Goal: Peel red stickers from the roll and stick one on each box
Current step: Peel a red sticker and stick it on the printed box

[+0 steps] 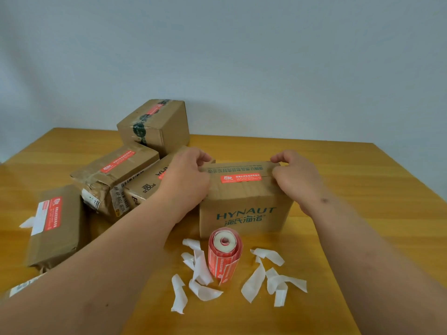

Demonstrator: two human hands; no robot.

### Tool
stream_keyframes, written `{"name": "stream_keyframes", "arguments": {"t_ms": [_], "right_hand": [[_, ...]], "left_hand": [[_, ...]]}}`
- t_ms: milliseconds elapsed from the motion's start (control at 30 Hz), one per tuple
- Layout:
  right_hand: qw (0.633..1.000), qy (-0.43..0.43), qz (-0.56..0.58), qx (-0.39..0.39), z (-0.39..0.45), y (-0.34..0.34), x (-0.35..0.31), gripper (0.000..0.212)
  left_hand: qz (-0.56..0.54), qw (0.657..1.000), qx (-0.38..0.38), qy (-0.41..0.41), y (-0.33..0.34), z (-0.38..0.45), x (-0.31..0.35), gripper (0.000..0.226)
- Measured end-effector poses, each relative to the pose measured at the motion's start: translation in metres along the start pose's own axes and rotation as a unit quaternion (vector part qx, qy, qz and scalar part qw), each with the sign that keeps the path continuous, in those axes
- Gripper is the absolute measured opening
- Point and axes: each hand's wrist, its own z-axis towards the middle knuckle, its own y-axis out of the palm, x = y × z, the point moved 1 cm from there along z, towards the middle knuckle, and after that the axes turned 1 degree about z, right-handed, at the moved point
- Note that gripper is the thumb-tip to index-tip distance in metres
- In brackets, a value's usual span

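I see both hands gripping the HYNAUT box (244,206): left hand (187,176) curled on its left edge, right hand (296,176) on its right. A red sticker (240,178) sits on top; the roll (225,255) stands just before it.

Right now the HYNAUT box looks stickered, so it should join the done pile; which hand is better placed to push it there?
Right hand, probably. It grips the HYNAUT box on the side away from the stickered boxes, so it can push leftward; the left hand is between them.
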Motion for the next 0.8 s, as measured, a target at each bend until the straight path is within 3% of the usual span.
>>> {"name": "stream_keyframes", "arguments": {"t_ms": [67,167,267,400,533,667,800], "right_hand": [[0.999,0.034,-0.016,-0.036,-0.005,-0.006,0.006,0.043],[0.986,0.097,-0.043,-0.129,-0.018,-0.013,0.011,0.075],[0.986,0.092,0.012,-0.139,-0.026,-0.014,0.009,0.076],[0.99,0.05,0.118,-0.06,-0.024,-0.022,0.008,0.072],[0.979,-0.005,0.202,0.016,-0.022,-0.031,0.008,0.056],[0.966,-0.012,0.241,-0.089,-0.023,-0.032,0.01,0.067],[0.959,0.001,0.217,-0.184,-0.02,-0.035,0.016,0.06]], "left_hand": [[0.04,0.999,0.003,-0.008,-0.006,-0.006,-0.004,0.03],[0.077,0.99,-0.103,-0.051,-0.013,-0.017,-0.01,0.061],[0.092,0.982,-0.165,-0.033,-0.016,-0.025,-0.007,0.071],[0.04,0.998,-0.044,-0.008,-0.024,-0.022,0.001,0.057],[-0.056,0.994,0.034,-0.085,-0.03,-0.008,0.009,0.038],[-0.048,0.992,0.013,-0.117,-0.027,0.001,0.017,0.029],[-0.068,0.988,-0.012,-0.137,-0.023,0.005,0.018,0.03]]}}
